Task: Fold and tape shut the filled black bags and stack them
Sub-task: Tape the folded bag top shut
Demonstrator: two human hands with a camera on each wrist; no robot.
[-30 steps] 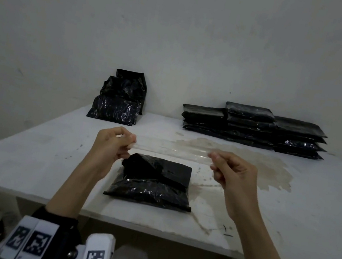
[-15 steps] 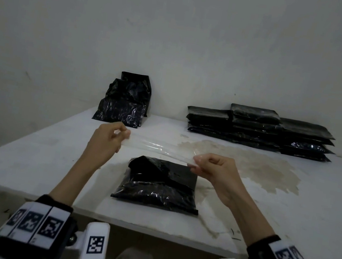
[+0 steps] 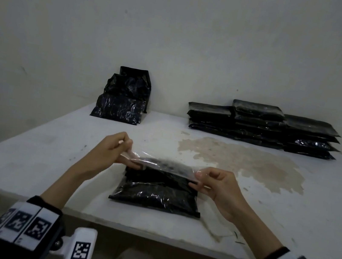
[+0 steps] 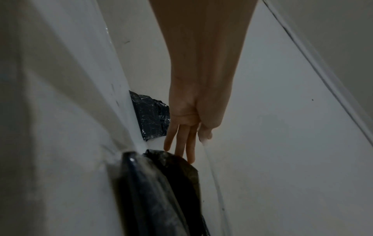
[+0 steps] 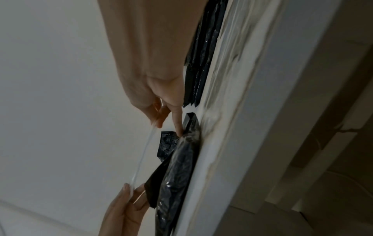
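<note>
I pinch one clear tape strip (image 3: pixel 161 165) tight betw my left hand (image 3: pixel 109 153) & right hand (image 3: pixel 215 187), just above the folded black bag (image 3: pixel 158 191) near the front edge of the white table (image 3: pixel 27 151). Flap is folded, tape not stuck on yet, I think. 1 bag in work. Done stack (image 3: pixel 262 126) at back right: I can't count it well, abt 10. Unsealed bags (image 3: pixel 123 99) back left: 2 or 3 left
</note>
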